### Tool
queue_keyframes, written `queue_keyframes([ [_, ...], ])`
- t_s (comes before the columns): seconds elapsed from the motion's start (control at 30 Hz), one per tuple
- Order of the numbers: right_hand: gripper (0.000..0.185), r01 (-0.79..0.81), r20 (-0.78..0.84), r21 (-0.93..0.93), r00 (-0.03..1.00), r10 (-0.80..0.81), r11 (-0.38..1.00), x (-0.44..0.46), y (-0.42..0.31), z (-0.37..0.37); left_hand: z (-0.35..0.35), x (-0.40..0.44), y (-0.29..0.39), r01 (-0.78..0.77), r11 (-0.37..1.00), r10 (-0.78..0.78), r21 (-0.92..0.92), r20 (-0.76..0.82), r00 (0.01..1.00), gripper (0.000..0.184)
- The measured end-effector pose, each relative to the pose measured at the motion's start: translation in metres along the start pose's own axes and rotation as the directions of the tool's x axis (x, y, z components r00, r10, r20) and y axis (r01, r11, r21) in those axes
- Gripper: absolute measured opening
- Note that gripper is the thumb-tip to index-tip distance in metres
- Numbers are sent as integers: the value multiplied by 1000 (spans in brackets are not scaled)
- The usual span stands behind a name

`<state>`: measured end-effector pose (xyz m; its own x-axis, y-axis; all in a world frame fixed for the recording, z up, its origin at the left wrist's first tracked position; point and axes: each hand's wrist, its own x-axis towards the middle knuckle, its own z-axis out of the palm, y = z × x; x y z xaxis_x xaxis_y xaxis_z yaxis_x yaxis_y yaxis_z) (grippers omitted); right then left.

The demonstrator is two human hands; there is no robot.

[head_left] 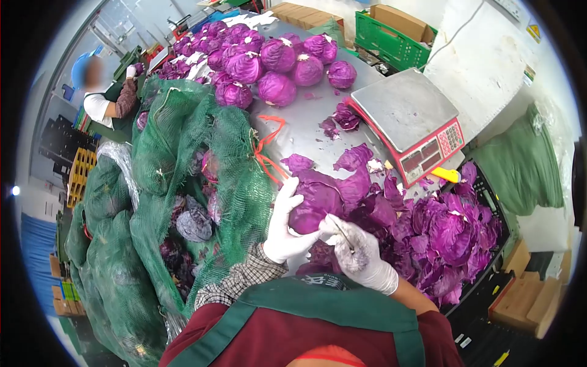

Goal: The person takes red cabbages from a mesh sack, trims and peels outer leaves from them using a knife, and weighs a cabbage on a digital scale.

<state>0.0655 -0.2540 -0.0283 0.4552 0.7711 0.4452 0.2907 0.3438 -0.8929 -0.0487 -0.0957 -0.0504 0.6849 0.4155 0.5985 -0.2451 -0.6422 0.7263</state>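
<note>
A purple cabbage (315,199) with loosened outer leaves rests on the metal table (306,137) in front of me. My left hand (285,226), in a white glove, is wrapped round its left and near side. My right hand (359,254), also gloved, is closed on a thin knife (343,234) just to the right of the cabbage's near edge. Loose purple leaves (449,232) are heaped to the right. Left of my left hand, an open green mesh sack (238,165) with a red tie (266,147) holds more cabbages, one of them (194,221) dull and greyish.
Several purple cabbages (278,56) are piled at the table's far side. A red scale (408,113) stands right of centre, with a yellow-handled tool (446,175) near it. Full mesh sacks (131,275) fill the left. A person (107,101) in a blue cap works at the upper left.
</note>
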Motion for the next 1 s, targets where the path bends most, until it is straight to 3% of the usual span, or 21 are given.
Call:
queue_keyframes([
  [0.07, 33, -99, -12, 58, 995, 100, 993, -3, 8, 4, 0, 6, -4, -51, 993, 53, 107, -21, 998, 80],
  [0.13, 30, -376, -30, 334, 913, 408, 864, 1, -4, -15, 0, 11, -7, -123, 962, 129, 244, -8, 992, 80],
  [0.17, 29, -270, -109, 318, 942, 318, 909, 8, -3, -19, 0, 12, -5, -120, 961, 129, 250, -18, 992, 79],
  [0.27, 25, -388, -114, 235, 900, 422, 891, 9, 11, -40, -5, 12, -6, -167, 950, 158, 265, 54, 986, 80],
  [0.37, 23, -511, -39, 323, 834, 550, 797, 0, 14, -43, 0, 7, -7, -152, 959, 151, 239, 21, 988, 80],
  [0.47, 22, -575, 55, 346, 801, 596, 741, -16, 11, -39, -1, -1, -1, 60, 992, -63, 109, 28, 998, 80],
  [0.5, 24, -591, 83, 379, 788, 610, 712, -24, 7, -36, -5, -3, 5, 233, 968, -241, 97, 82, 967, 88],
  [0.6, 34, -617, 169, 469, 765, 621, 632, -52, -2, -25, -10, -7, 19, 521, 829, -545, 202, 89, 833, 79],
  [0.67, 35, -682, 293, 503, 712, 638, 531, -73, 0, -23, -9, -8, 21, 483, 797, -565, 363, 162, 809, 80],
  [0.7, 34, -709, 307, 422, 699, 646, 565, -78, 0, -25, -8, -10, 20, 455, 775, -577, 438, 197, 793, 81],
  [0.8, 33, -577, 155, 326, 814, 560, 749, -72, 5, -24, 11, -16, 11, 445, 717, -626, 537, 215, 750, 86],
  [0.83, 32, -562, 92, 254, 824, 559, 787, -73, 17, -22, 15, -10, 19, 403, 770, -543, 495, 175, 821, 92],
  [0.87, 31, -538, 60, 244, 838, 542, 806, -73, 27, -22, 17, -9, 21, 478, 754, -589, 452, 140, 796, 98],
  [0.93, 29, -538, -23, 288, 823, 567, 792, -69, 33, -19, 11, -10, 23, 494, 806, -579, 327, 261, 772, 100],
  [1.0, 32, -476, -64, 315, 853, 518, 821, -76, 54, -18, 11, -29, -3, 196, 837, -418, 511, 365, 832, 96],
])
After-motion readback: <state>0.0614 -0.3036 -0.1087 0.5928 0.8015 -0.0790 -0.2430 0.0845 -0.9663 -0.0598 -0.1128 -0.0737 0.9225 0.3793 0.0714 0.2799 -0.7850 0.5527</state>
